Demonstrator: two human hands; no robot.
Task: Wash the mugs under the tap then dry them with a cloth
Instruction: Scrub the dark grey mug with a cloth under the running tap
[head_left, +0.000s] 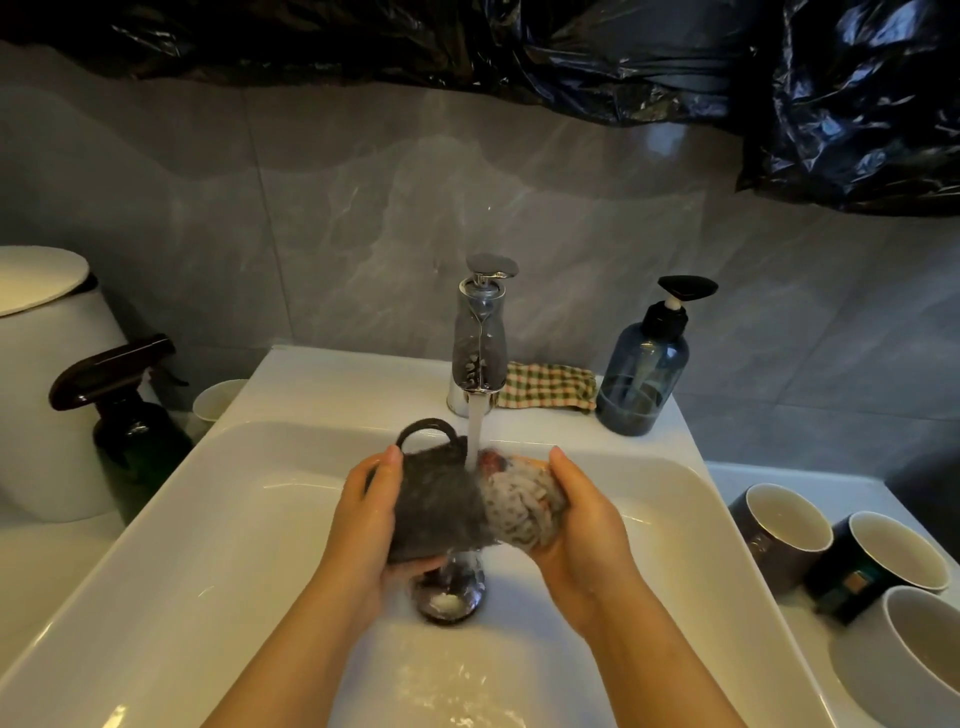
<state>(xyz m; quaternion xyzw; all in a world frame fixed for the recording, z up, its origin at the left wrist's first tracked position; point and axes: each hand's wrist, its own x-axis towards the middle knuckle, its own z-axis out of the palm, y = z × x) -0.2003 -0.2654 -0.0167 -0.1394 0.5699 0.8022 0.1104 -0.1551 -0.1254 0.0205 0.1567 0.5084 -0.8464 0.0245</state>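
Hands (363, 519) (582, 525) on dark-grey mug (436, 499), mottled cloth (519, 506)

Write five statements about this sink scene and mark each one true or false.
1. The tap is running. True.
2. The left hand holds a dark mug. True.
3. The right hand is empty. False: it grips a scrubber.
4. The checked cloth lies in the basin. False: it lies on the ledge behind the tap.
5. Three more mugs stand to the right of the sink. True.
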